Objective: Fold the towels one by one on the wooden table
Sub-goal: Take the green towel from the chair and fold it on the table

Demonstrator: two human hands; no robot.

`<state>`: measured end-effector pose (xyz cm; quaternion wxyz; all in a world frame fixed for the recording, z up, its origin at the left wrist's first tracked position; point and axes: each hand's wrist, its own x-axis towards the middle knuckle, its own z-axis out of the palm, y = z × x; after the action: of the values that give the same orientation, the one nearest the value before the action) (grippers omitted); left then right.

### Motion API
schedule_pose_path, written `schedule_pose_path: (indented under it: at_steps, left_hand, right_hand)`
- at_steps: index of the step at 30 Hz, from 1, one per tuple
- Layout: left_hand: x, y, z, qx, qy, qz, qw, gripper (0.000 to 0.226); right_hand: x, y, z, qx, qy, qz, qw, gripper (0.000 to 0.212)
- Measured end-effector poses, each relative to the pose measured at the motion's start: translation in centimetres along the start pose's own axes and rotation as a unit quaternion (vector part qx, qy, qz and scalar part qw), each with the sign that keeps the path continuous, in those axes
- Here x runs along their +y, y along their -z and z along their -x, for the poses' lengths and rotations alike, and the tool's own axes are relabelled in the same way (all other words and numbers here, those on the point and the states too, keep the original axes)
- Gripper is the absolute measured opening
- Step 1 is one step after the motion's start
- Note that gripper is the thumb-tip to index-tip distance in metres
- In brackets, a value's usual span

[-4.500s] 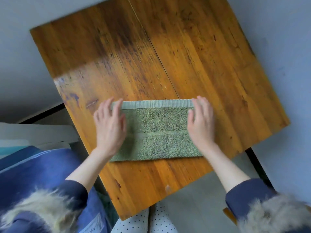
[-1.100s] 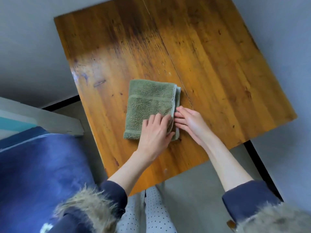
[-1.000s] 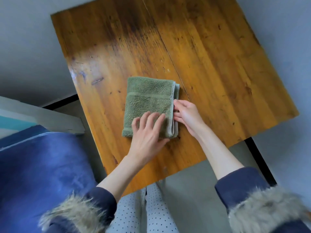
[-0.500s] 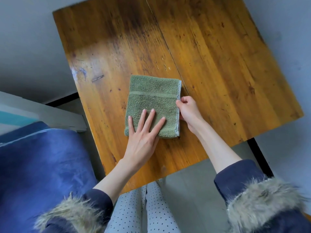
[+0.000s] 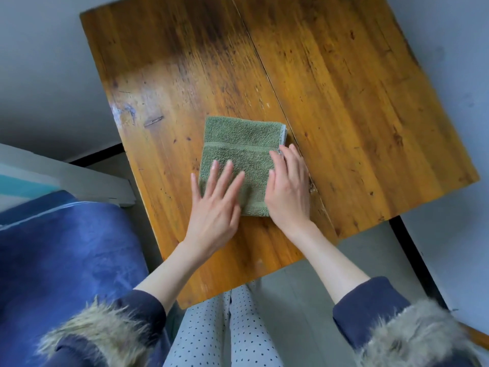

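While flat on the towel [image 5: 238, 144] | left hand [image 5: 214, 207] released, fingers spread | right hand [image 5: 288, 192] released

A green towel [image 5: 239, 157], folded into a small rectangle, lies on the wooden worktop [image 5: 344, 102] near its front edge. The left hand [image 5: 215, 207] rests flat on the towel's near left part, fingers straight and spread. The right hand [image 5: 288, 189] lies flat along the towel's right edge, fingers straight. Both sleeves are dark blue with fur cuffs. A blue blanket [image 5: 66, 255] lies at left.
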<state>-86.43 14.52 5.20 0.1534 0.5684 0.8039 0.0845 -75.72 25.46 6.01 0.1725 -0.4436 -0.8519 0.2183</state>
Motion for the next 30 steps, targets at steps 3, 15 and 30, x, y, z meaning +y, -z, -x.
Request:
schedule_pose_path:
  at_steps: [3, 15, 30]
  left_hand:
    - [-1.6, 0.6, -2.7, 0.038, 0.024, -0.008, 0.999, 0.056]
    - [-4.2, -0.4, -8.9, 0.044, -0.01, -0.037, 0.998, 0.06]
    - [-2.7, -1.5, -2.6, 0.007, -0.014, 0.007, 1.0, 0.052]
  right_hand:
    - [0.0, -1.3, -0.7, -0.056, 0.05, 0.073, 0.995, 0.047]
    - [2.8, -3.5, -4.1, -0.082, 0.048, 0.1, 0.99, 0.053]
    - [1.0, -3.2, 1.4, -0.106, 0.032, 0.075, 0.991, 0.05]
